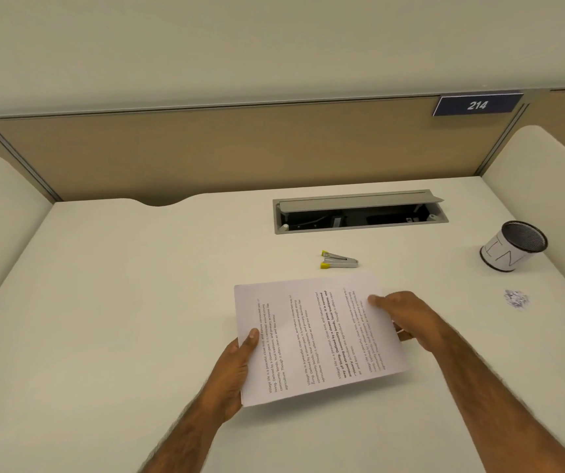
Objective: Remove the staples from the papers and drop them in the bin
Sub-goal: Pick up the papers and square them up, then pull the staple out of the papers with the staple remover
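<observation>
Fingers [253, 336] of the left hand [235, 367] pinch the left edge of a white sheaf of printed papers [318, 339], thumb on top, the rest hidden under the sheet. Fingers [376, 300] of the right hand [410, 319] grip the opp. edge, thumb pressed on the text, other fingertips curled beneath. The papers sit btwn both sets of fingers, over the cream bench [103, 302]; any staple is too small to make out. Just beyond the fingers, apart from the papers, lies a small silver metal staple remover w/ yellow tips [338, 260]. Well right of the right-hand fingers & further back stands the white-wrapped black mesh cylinder bin [509, 249], upright, hand-lettered. Nearer, right of those same fingers, is a small crumpled whitish scrap [516, 298]. Beyond the remover is a grey cable hatch [359, 213], lid raised; higher up is a blue plate marked 214 [477, 104].
</observation>
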`<state>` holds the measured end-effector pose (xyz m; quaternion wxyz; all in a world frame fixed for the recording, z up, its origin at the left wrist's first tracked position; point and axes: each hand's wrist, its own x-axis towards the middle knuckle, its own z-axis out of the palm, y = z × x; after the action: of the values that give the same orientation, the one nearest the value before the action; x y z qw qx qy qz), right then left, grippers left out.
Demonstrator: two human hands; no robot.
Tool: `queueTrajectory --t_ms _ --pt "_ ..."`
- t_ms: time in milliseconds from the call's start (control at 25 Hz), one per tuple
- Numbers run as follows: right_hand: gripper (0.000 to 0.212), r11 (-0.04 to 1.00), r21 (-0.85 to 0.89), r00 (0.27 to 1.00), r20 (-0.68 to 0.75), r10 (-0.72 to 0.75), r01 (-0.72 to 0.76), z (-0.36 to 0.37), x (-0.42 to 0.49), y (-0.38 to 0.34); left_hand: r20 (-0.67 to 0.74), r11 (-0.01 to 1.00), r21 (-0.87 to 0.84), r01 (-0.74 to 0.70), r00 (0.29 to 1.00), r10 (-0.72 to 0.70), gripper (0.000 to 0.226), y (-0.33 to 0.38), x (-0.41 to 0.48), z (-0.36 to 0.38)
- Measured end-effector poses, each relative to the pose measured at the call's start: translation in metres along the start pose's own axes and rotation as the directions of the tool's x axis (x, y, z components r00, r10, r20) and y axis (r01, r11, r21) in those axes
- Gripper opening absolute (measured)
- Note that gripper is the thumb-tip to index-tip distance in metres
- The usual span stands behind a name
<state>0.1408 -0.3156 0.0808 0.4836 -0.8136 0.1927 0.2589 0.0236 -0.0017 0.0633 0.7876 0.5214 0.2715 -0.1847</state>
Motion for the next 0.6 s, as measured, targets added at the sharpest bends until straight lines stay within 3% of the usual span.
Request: queueTrajectory --t_ms 120,200,400,480,600 --pt "0.042 0.925 -0.379 0.945 -0.287 -0.158 0.039 -0.001 0.024 -0.019 -0.005 1.0 0.001 0.005 1.0 -0.005 0.039 0.004 0.005 -0.003" --pt "0.032 0.839 -0.534 0.89 -0.326 -0.318 0.104 0.002 0.041 -0.037 -0.006 1.0 0.004 0.009 1.0 -0.009 0.036 0.006 0.008 -0.003" --pt "0.037 0.71 -0.643 0.879 -0.118 -0.463 0.288 0.026 0.092 -0.074 -0.018 1.0 0.014 0.027 0.999 -0.027 0.039 0.004 0.015 -0.006" --pt "0.046 0.682 -0.675 0.902 -0.057 -0.428 0.281 0.035 0.109 -0.078 -0.019 0.999 0.014 0.029 0.999 -0.028 0.039 0.004 0.017 -0.007" --pt "0.052 0.534 -0.802 0.906 0.019 -0.423 0.266 0.048 0.124 -0.075 -0.022 1.0 0.016 0.025 0.999 -0.024 0.037 0.007 0.017 -0.011"
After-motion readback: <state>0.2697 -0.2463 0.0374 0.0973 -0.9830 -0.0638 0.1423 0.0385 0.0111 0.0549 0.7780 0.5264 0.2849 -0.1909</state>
